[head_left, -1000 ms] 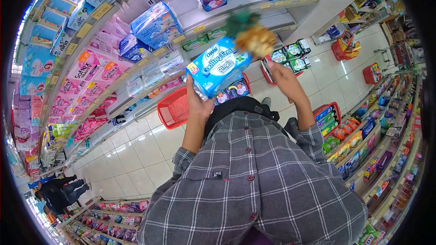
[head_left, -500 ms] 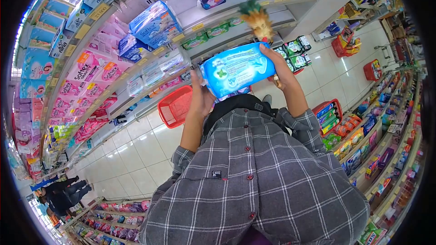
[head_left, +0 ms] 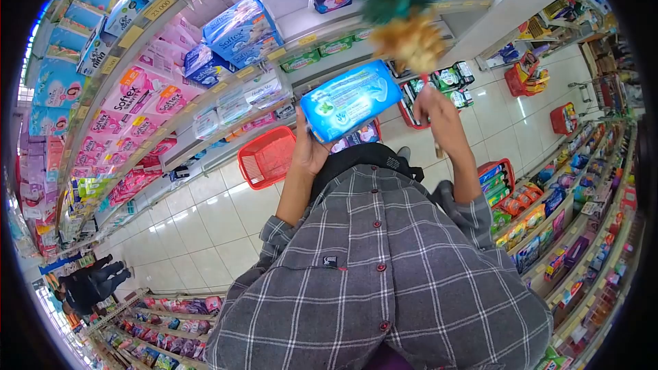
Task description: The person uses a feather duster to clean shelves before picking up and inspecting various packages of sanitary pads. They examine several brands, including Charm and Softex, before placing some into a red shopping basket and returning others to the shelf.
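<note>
Your left hand (head_left: 310,151) has the blue pack (head_left: 351,98) pinched at its near left end, thumb on one side and fingers mostly hidden under it — the pack tilts up toward the right. Your right hand (head_left: 439,120) is curled closed around the handle of the duster (head_left: 409,31), whose green and tan head, blurred, sits above your grip and well apart from the pack.

Just left of your left hand is a red basket (head_left: 269,157). Beyond the pack, purple packs (head_left: 360,137) show in another basket (head_left: 378,130). Past your right fist, a third basket (head_left: 409,119) holds green-and-dark packs (head_left: 449,81) — and to the right of your forearm, a fourth basket (head_left: 505,164) holds blue and green packs (head_left: 493,182).
</note>
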### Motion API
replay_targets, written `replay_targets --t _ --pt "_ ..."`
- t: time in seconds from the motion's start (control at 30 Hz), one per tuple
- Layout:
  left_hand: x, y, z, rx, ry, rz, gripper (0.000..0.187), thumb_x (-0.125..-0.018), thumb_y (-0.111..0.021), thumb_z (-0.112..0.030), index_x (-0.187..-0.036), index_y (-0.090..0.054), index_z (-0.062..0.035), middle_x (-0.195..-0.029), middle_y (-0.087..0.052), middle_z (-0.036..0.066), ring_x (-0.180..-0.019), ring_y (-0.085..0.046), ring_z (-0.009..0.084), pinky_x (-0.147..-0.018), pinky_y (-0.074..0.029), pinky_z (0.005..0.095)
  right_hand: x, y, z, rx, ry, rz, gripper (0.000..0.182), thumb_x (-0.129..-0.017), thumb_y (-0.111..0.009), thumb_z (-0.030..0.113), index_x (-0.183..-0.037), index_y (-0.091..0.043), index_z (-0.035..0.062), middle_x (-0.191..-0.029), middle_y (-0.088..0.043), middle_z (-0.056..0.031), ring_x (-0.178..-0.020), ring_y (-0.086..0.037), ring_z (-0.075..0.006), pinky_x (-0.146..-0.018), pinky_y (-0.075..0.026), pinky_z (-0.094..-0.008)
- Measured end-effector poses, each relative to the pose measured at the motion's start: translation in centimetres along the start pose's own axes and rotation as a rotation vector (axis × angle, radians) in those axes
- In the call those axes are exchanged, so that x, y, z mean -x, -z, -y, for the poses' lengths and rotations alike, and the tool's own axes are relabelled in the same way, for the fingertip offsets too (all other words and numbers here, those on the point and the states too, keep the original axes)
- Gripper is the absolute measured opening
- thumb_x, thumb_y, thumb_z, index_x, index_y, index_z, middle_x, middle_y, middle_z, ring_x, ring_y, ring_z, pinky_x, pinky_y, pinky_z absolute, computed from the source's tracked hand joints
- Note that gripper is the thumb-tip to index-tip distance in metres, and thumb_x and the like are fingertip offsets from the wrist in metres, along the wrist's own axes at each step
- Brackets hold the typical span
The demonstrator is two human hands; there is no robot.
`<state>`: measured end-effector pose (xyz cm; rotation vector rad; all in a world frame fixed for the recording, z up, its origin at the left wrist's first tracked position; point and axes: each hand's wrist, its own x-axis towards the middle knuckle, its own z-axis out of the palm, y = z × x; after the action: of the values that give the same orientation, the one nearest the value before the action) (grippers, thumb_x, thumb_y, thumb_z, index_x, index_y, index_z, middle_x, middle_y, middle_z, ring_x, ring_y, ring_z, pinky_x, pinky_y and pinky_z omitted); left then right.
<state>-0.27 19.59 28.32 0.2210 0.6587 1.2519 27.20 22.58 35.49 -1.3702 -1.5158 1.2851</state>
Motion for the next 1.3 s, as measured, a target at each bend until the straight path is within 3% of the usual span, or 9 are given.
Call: replay_targets --t 0.2,0.4,0.5,0.6,0.73,0.93,1.07,1.13,1.3 --pt "-2.5 7.0 1.8 0.016 0.019 0.120 0.068 -0.093 -0.048 -0.059 -0.137 -0.043 -0.0080 -0.136 -0.052 0.014 -0.123 -0.053 0.0280 -0.101 -0.047 0.0464 3.8 -3.0 5.0 0.450 0.006 0.537 0.034 -0.101 -0.046 0.031 -0.103 -0.063 0.0025 -0.071 -0.060 -0.0141 -0.065 -0.055 -0.0195 -0.064 -0.044 -0.0347" --pt "-0.9 1.7 -0.1 0.043 -0.064 -0.028 0.076 -0.089 -0.048 -0.065 -0.139 -0.041 -0.0089 -0.138 -0.049 0.012 -0.123 -0.053 0.0273 -0.098 -0.049 0.0450 2.0 0.7 0.6 0.308 -0.061 0.040 0.038 -0.101 -0.047 0.031 -0.107 -0.062 -0.0024 -0.082 -0.065 -0.0178 -0.073 -0.061 -0.0250 -0.069 -0.046 -0.0373" --pt "-0.6 1.7 -0.1 0.039 -0.073 -0.021 0.075 -0.090 -0.048 -0.065 -0.140 -0.041 -0.0094 -0.138 -0.049 0.012 -0.123 -0.053 0.0272 -0.098 -0.049 0.0447 1.9 1.8 1.7 0.354 -0.156 0.035 0.040 -0.101 -0.046 0.032 -0.101 -0.061 -0.0052 -0.082 -0.065 -0.0176 -0.075 -0.063 -0.0264 -0.070 -0.046 -0.0387" --pt "-0.8 2.5 0.0 0.046 -0.058 -0.092 0.073 -0.090 -0.049 -0.064 -0.138 -0.042 -0.0099 -0.138 -0.051 0.011 -0.122 -0.054 0.0270 -0.098 -0.049 0.0444 3.3 -1.3 3.9 0.222 0.073 0.206 0.041 -0.101 -0.046 0.034 -0.094 -0.061 -0.0035 -0.076 -0.061 -0.0174 -0.072 -0.061 -0.0281 -0.067 -0.046 -0.0402" --pt "-0.3 3.3 0.6 0.019 -0.065 -0.008 0.067 -0.092 -0.048 -0.062 -0.136 -0.045 -0.0106 -0.134 -0.054 0.010 -0.120 -0.056 0.0273 -0.098 -0.049 0.0453 3.6 -3.6 5.3 0.384 0.043 0.493 0.037 -0.100 -0.049 0.033 -0.088 -0.059 -0.0007 -0.072 -0.057 -0.0191 -0.069 -0.058 -0.0336 -0.065 -0.045 -0.0411" --pt "0.6 1.4 -1.0 0.042 -0.046 -0.061 0.057 -0.097 -0.045 -0.052 -0.136 -0.045 -0.0099 -0.133 -0.055 0.012 -0.116 -0.058 0.0274 -0.092 -0.052 0.0460 0.3 1.3 0.7 0.118 -0.085 -0.032 0.038 -0.093 -0.061 0.036 -0.088 -0.056 -0.0011 -0.072 -0.053 -0.0104 -0.065 -0.051 -0.0264 -0.065 -0.043 -0.0370" --pt "1.1 -0.3 -1.9 -0.102 0.033 -0.072 0.068 -0.094 -0.045 -0.061 -0.138 -0.043 -0.0092 -0.133 -0.054 0.012 -0.117 -0.057 0.0261 -0.094 -0.051 0.0439 0.5 -1.1 2.9 0.421 0.396 -0.089 0.066 -0.068 -0.084 0.041 -0.108 -0.050 0.0003 -0.108 -0.049 -0.0117 -0.094 -0.050 -0.0269 -0.081 -0.042 -0.0370" --pt "1.2 -1.3 -2.1 -0.230 0.077 -0.081 0.071 -0.093 -0.045 -0.063 -0.138 -0.043 -0.0088 -0.132 -0.055 0.012 -0.117 -0.058 0.0244 -0.094 -0.051 0.0425 0.4 -2.9 2.8 0.596 0.615 -0.043 0.073 -0.065 -0.085 0.041 -0.113 -0.048 0.0001 -0.107 -0.049 -0.0122 -0.098 -0.051 -0.0284 -0.084 -0.042 -0.0382" --pt "1.9 -3.6 -2.5 -0.592 0.105 -0.121 0.072 -0.093 -0.042 -0.065 -0.137 -0.045 -0.0084 -0.128 -0.058 0.010 -0.112 -0.061 0.0213 -0.090 -0.052 0.0409 0.1 -5.2 2.7 0.530 0.583 0.041 0.082 -0.059 -0.089 0.038 -0.118 -0.048 0.0002 -0.110 -0.051 -0.0153 -0.110 -0.052 -0.0301 -0.094 -0.042 -0.0388"
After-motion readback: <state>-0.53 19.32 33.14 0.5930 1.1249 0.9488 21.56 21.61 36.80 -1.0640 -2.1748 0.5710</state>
